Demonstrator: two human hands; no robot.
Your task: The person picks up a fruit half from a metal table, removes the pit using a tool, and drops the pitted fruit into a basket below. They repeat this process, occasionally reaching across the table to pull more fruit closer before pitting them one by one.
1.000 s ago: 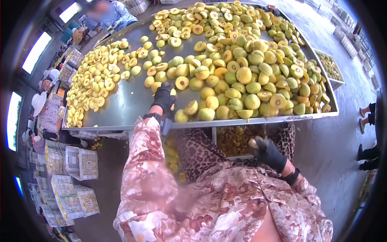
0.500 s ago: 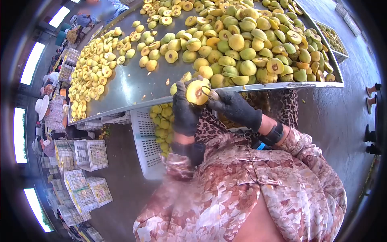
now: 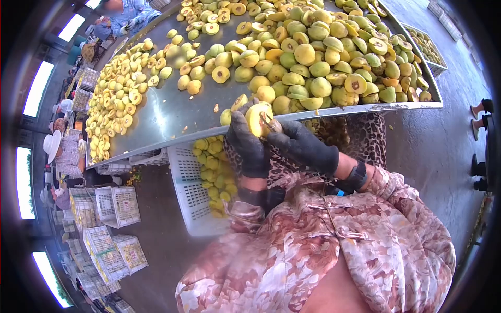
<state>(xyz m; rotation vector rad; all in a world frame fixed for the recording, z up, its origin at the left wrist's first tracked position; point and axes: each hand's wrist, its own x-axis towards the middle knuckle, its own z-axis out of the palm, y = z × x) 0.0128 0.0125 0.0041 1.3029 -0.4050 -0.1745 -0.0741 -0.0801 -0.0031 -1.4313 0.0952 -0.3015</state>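
Note:
My left hand [image 3: 247, 143], in a dark glove, holds a halved yellow peach [image 3: 255, 120] with its cut face turned toward my right hand. My right hand [image 3: 305, 147], gloved too, grips a small pitting tool [image 3: 274, 126] whose metal end touches the middle of the cut face. The fingers hide most of the tool's handle. Just beyond the hands is the rim of a metal table [image 3: 209, 130]. A large heap of peach halves [image 3: 319, 70] lies on it, many showing brown stone centres.
Smaller peach halves [image 3: 117, 107] are spread on the table's left. A white basket [image 3: 183, 180] of peach halves stands below the rim, left of my legs. Stacked crates [image 3: 117, 206] are on the floor at left. Co-workers [image 3: 68, 151] sit further left; a person's feet [image 3: 477, 125] show at right.
The peach half has tilted in my left hand, its cut face turning more to the right. My right hand has shifted slightly left with the tool against the fruit.

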